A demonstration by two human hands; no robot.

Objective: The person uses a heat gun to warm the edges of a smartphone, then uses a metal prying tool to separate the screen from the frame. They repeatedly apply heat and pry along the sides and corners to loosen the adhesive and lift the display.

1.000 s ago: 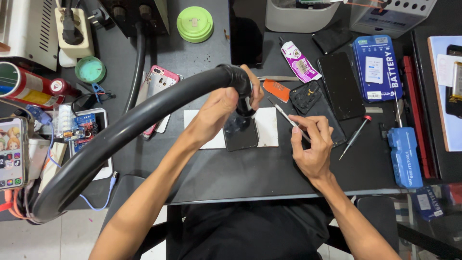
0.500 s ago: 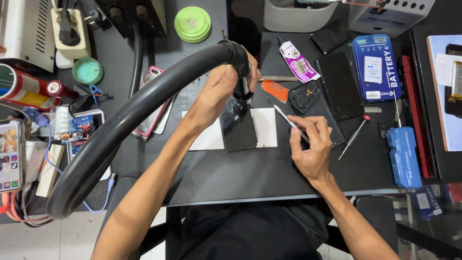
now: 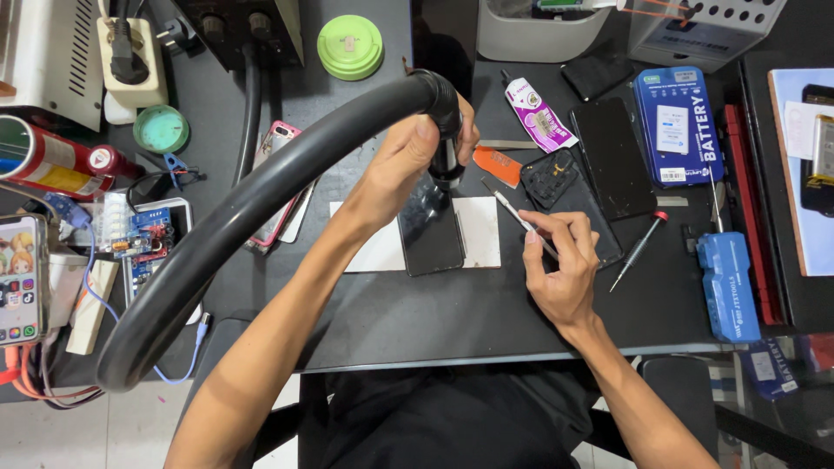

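Hot-air hose, thick and black, curves from the lower left of the view up over the work mat, and its nozzle end points down at a dark phone part that lies on a white sheet in the middle of the mat.

Nearest to the person, the right hand rests on the mat just right of the white sheet. Its fingers are pinched closed around a thin metal tool, and the tip of this tool points up and left, toward the nozzle.

A little farther, the left hand is wrapped tightly around the nozzle end of the hose and holds it just above the top of the dark phone part.

Beside the right hand lies an open black phone body, with an orange pick near it and a small screwdriver with red tip to the right.

Farther back stand a white and purple glue tube, a blue battery box and a green round lid.

At the far left edge are a red can and a blue circuit board.
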